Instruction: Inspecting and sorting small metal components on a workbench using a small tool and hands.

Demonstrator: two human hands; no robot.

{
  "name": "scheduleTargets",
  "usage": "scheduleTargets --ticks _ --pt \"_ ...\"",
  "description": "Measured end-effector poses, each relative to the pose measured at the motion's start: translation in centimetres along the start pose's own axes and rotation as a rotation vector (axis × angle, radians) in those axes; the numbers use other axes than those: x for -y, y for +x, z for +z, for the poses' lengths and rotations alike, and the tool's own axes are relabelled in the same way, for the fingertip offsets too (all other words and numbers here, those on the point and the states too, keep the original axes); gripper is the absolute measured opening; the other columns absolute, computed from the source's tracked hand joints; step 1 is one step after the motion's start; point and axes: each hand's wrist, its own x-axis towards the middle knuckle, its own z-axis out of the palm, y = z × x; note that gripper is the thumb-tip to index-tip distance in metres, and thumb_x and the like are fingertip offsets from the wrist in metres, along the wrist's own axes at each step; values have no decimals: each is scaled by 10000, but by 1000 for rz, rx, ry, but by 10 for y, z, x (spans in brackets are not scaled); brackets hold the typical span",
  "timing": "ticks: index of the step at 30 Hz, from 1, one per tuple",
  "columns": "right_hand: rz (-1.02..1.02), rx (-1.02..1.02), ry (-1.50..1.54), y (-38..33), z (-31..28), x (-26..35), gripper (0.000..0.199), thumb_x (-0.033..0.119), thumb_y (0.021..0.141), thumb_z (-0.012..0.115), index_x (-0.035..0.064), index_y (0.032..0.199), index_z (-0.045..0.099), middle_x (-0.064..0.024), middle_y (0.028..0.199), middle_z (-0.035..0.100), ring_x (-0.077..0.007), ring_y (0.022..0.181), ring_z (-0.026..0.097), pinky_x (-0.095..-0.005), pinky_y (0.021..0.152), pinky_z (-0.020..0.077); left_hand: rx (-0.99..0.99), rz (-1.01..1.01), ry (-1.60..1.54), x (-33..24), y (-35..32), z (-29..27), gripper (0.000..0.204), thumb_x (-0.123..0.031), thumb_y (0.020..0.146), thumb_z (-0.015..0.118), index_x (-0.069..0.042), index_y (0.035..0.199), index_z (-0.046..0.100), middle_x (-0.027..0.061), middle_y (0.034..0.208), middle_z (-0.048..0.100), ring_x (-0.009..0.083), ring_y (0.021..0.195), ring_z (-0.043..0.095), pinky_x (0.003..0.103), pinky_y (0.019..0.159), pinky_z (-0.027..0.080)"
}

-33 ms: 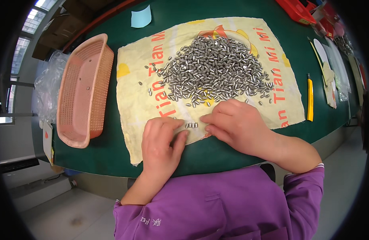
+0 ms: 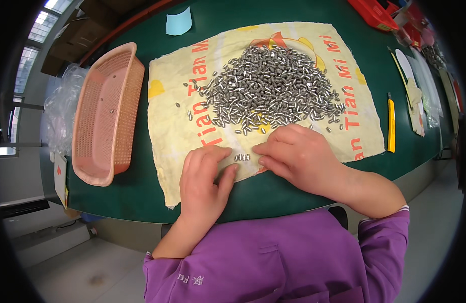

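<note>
Head view: short row of small, shiny silver metal pieces with ribbed sides (image 2: 241,157) on a yellow printed cloth sheet (image 2: 167,136), lower centre of frame, between both hands. Left hand (image 2: 202,172): thumb and forefinger parted, nothing seen between. Right hand (image 2: 298,159): fingertips narrowly spaced; cannot tell whether anything is pinched. Loose heap of similar silver pieces (image 2: 273,86), upper centre. Judged hard, light, inclined to roll; best held across opposite sides at mid-length.
</note>
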Motion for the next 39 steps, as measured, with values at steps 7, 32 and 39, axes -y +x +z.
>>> scheduleTargets --ticks 7,32,39 --pt "23 29 15 8 5 10 163 175 857 789 85 989 761 -60 881 679 -264 846 665 -388 738 539 139 -131 -199 -6 2 -7 517 83 873 716 -28 1362 593 90 1112 705 167 940 665 294 845 553" --pt "26 25 71 8 18 14 150 110 856 733 53 949 629 -109 882 609 -320 848 626 -431 756 524 118 -115 -280 2 0 12 717 95 819 716 -23 1486 480 70 941 654 226 871 642 348 779 553" --pt "15 -55 156 10 15 16 177 150 867 764 86 982 645 -68 913 649 -297 866 643 -415 767 527 50 -339 -744 -1 -2 8 527 85 919 679 -9 1422 554 44 997 668 125 957 647 278 849 555"
